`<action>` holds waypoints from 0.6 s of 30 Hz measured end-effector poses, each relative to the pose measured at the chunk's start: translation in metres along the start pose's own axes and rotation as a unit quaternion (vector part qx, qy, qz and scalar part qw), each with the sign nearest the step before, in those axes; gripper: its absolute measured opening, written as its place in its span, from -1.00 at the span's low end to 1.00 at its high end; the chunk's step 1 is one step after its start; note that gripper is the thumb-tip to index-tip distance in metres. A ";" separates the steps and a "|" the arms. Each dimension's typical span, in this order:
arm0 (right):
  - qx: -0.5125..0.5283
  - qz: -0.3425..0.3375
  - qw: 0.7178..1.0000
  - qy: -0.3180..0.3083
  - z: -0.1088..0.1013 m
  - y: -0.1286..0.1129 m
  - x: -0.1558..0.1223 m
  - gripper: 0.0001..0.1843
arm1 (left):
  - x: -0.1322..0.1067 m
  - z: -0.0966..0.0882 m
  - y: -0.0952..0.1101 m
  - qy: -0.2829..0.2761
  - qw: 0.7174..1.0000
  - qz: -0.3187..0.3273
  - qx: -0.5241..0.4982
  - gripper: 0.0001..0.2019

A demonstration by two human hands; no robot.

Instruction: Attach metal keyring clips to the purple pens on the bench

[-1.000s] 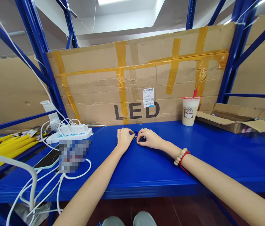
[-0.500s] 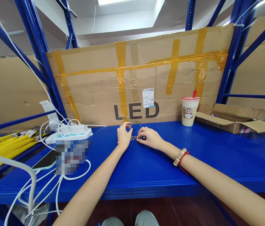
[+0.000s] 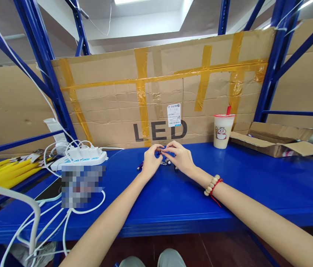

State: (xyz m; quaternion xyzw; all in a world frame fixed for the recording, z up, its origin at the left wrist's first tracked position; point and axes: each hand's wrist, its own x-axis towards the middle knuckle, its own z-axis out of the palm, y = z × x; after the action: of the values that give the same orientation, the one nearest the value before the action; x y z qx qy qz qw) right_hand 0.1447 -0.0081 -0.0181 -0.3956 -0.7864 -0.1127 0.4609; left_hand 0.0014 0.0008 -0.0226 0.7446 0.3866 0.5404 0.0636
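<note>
Over the back middle of the blue shelf top, my left hand (image 3: 151,159) and my right hand (image 3: 180,157) meet at the fingertips. Both are closed in a pinch around a small dark shiny piece (image 3: 160,151), too small to name. Under the fingers lie small silver chain-like links (image 3: 166,161). A short dark purple piece with a metallic end (image 3: 140,166) pokes out left of my left hand. Beneath my right hand a small black piece (image 3: 176,168) shows. My fingers hide how these parts join.
A cup with a red straw (image 3: 223,131) and an open cardboard box (image 3: 275,142) stand at the right. At the left are a power strip (image 3: 100,158), white cables (image 3: 89,211), a phone (image 3: 49,190) and yellow rods (image 3: 14,172). Behind stands a taped cardboard sheet (image 3: 112,107).
My right hand has lifted off the links and come to my left hand's fingertips. My left hand has shifted slightly right. The purple piece and the links now show more.
</note>
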 end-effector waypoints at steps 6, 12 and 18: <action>0.009 0.019 0.999 0.032 -0.004 -0.001 0.000 -0.78 | 0.001 -0.006 -0.003 -0.029 0.996 -0.007 0.080 -0.67; 0.006 0.017 1.000 0.000 -0.004 -0.002 0.000 -0.79 | 0.000 -0.015 -0.013 -0.196 0.954 0.027 0.225 -0.67; 0.007 0.012 0.999 -0.030 -0.003 0.000 0.000 -0.82 | -0.003 -0.017 -0.011 -0.238 0.935 0.042 0.258 -0.68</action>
State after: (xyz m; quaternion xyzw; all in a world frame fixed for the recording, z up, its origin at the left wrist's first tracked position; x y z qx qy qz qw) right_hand 0.1466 -0.0093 -0.0168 -0.4048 -0.7960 -0.0897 0.4410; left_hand -0.0191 0.0011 -0.0230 0.8578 0.4547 0.2311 -0.0635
